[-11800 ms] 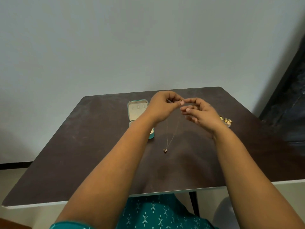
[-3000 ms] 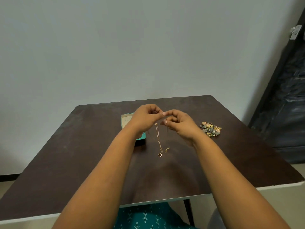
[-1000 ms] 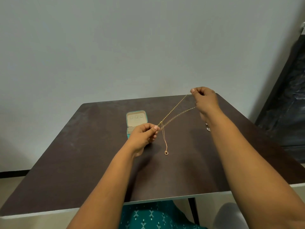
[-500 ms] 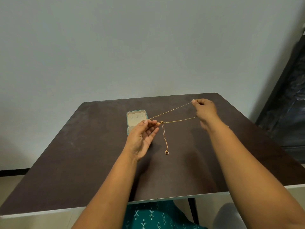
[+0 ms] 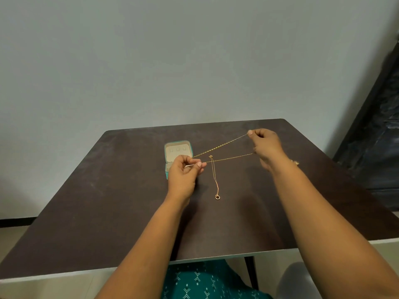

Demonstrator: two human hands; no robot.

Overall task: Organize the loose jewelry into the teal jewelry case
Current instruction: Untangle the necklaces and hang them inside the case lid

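Gold: two chains (image 5: 222, 145), one case (image 5: 178, 151), two hands (image 5: 183, 169).

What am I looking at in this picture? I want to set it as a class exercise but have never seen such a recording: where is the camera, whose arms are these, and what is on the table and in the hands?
No machine is involved. The camera sits on a person's head and looks forward and down, so the two bare arms reaching in from below are that person's own.

The surface is a dark brown table against a plain wall. On it stands a small teal jewelry case, open, with a cream lining. Behind the right forearm a bit of other gold jewelry peeks out.

The left hand and right hand each pinch a thin gold chain, stretched in two strands between them above the table. A second, finer necklace hangs from the lower strand, ending in a small ring pendant. The person seems to be separating the two.
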